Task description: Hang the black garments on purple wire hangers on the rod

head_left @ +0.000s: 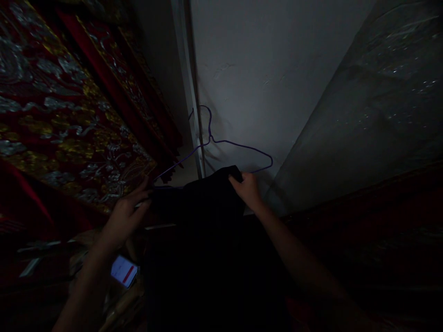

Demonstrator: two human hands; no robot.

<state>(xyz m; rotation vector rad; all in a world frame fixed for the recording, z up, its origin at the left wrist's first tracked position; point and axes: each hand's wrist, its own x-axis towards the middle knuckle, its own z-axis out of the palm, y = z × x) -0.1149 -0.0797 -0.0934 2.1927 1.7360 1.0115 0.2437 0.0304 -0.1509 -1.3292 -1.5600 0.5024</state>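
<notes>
A purple wire hanger (pixel 242 145) hangs by its hook from a narrow upright strip on the wall. Over its lower bar lies a black garment (pixel 207 221), which drapes down toward me; its exact kind is lost in the dark. My right hand (pixel 247 186) pinches the garment's upper right corner between thumb and fingers, just below the hanger's right end. At the left end of the hanger, my left hand (pixel 129 212) is closed at the garment's upper left edge, with its fingertips partly hidden in shadow.
Red cloth (pixel 76 124) with gold and silver embroidery hangs close on the left. A lit phone (pixel 123 271) lies below my left forearm among dim clutter. The pale wall (pixel 270 69) stands behind the hanger, with a shiny plastic-like sheet (pixel 374 110) at the right.
</notes>
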